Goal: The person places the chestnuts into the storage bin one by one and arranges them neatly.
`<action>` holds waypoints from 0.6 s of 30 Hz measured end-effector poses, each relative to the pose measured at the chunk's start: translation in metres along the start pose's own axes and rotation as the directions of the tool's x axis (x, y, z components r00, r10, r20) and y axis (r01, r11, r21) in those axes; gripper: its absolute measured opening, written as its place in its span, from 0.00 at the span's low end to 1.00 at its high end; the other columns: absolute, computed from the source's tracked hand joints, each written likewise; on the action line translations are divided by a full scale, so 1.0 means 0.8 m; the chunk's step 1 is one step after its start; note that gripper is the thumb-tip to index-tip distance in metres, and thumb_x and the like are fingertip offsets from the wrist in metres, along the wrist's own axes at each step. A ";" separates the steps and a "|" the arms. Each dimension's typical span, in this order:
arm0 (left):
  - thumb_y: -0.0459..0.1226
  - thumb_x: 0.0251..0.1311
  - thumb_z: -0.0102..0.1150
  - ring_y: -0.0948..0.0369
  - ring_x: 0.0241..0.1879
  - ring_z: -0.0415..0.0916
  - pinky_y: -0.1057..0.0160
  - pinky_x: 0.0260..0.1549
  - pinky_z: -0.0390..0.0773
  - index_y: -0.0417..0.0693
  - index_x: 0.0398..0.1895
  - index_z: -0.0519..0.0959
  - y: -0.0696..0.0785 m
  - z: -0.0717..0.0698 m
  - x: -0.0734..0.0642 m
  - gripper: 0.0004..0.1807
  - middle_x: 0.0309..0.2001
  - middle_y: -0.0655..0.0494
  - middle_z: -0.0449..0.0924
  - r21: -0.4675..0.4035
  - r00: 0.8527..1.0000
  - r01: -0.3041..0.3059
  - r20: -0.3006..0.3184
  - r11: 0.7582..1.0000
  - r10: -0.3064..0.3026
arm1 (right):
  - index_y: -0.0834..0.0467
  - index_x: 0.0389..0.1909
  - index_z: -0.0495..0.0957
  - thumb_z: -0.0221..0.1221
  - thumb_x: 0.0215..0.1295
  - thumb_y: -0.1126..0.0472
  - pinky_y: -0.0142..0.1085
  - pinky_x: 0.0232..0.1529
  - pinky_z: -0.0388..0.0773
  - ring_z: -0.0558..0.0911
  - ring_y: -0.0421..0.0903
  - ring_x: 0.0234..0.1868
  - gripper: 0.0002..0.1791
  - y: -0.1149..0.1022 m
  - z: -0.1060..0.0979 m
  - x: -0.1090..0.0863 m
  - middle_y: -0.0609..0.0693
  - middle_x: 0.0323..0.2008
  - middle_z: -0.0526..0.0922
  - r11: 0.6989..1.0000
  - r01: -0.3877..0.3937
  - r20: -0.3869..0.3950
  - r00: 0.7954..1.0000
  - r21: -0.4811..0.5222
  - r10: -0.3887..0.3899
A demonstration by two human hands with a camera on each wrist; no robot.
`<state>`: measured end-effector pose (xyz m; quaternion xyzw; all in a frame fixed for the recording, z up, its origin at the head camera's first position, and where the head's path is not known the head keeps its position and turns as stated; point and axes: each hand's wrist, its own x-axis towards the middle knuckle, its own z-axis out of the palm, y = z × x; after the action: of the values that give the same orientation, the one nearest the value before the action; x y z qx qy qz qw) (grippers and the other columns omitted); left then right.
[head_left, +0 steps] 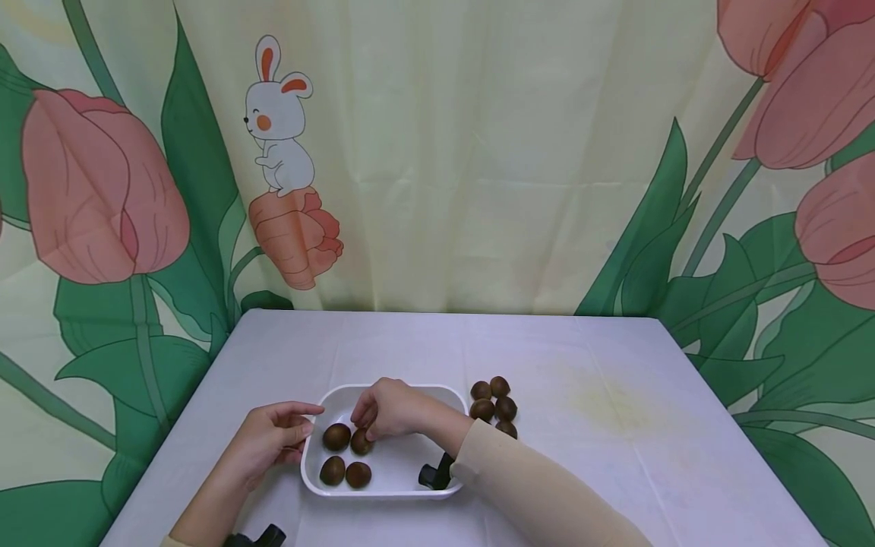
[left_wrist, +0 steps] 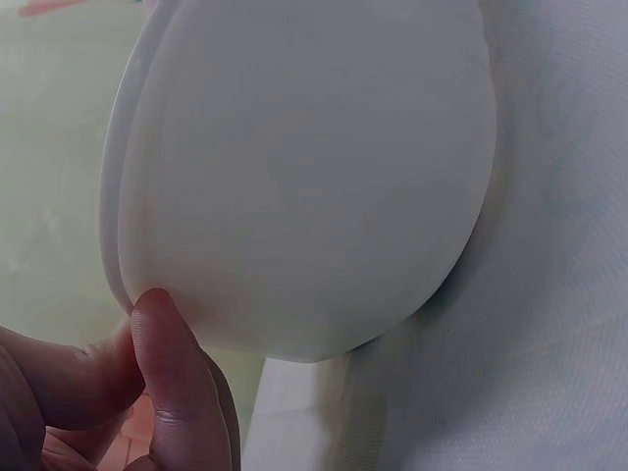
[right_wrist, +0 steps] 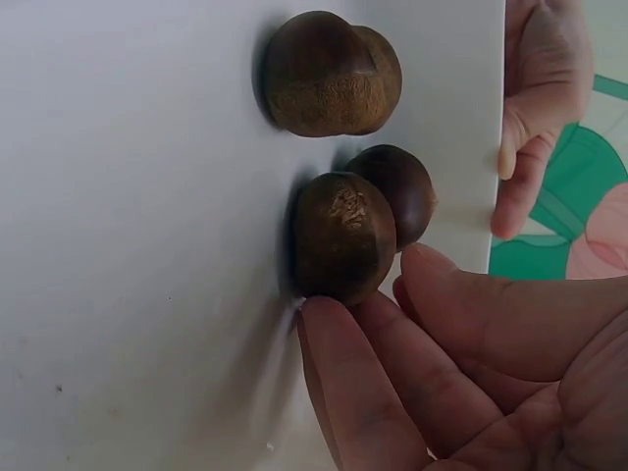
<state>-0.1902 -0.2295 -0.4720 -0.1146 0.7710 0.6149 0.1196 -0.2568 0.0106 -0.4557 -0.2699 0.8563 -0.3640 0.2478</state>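
Observation:
A white tray [head_left: 399, 486] lies on the table with several brown chestnuts [head_left: 333, 471] at its left end. My left hand [head_left: 273, 437] holds the tray's left rim; in the left wrist view the thumb [left_wrist: 172, 373] lies against the outer wall. My right hand [head_left: 396, 410] reaches into the tray. Its fingertips and thumb are round the near side of one chestnut [right_wrist: 343, 240], which rests on the tray floor against another chestnut [right_wrist: 397, 191]. The far fingers of this hand are partly hidden.
More chestnuts [head_left: 481, 410] lie in a loose group on the white tablecloth [head_left: 581, 448], just right of the tray. Black wrist devices [head_left: 435, 475] show near both forearms. Behind the table hangs a curtain [head_left: 465, 152] printed with tulips and a rabbit.

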 end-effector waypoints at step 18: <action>0.28 0.69 0.67 0.58 0.28 0.81 0.63 0.25 0.85 0.40 0.62 0.85 0.001 -0.002 0.000 0.19 0.37 0.52 0.86 0.009 1.000 0.028 -0.002 1.000 -0.028 | 0.57 0.47 0.91 0.70 0.60 0.74 0.28 0.42 0.82 0.89 0.37 0.42 0.16 0.003 -0.016 -0.015 0.49 0.46 0.94 0.999 0.007 0.003 1.000 0.034 -0.007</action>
<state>-0.1903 -0.2307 -0.4713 -0.1257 0.7723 0.6094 0.1280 -0.2565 0.0261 -0.4466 -0.2691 0.8487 -0.3789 0.2523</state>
